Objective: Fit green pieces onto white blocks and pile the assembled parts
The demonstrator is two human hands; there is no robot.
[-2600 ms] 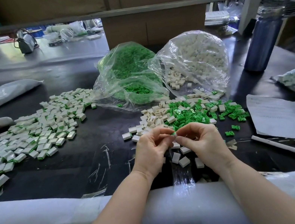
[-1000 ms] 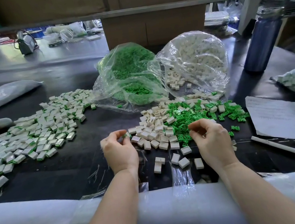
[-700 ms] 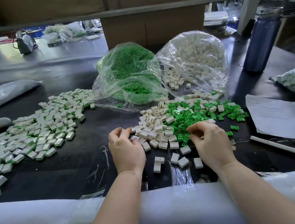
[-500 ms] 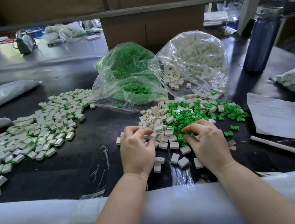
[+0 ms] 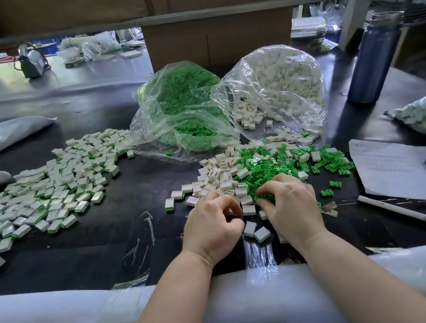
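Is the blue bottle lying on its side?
No, the blue bottle stands upright on the table, right of the bags.

I see green pieces among white blocks; assembled parts white with green edges; table black; bottle dark blue.

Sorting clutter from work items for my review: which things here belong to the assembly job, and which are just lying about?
Job: loose white blocks; loose green pieces; assembled pile; bag of green pieces; bag of white blocks; left hand; right hand.

Lying about: blue bottle; paper sheet; cardboard box.
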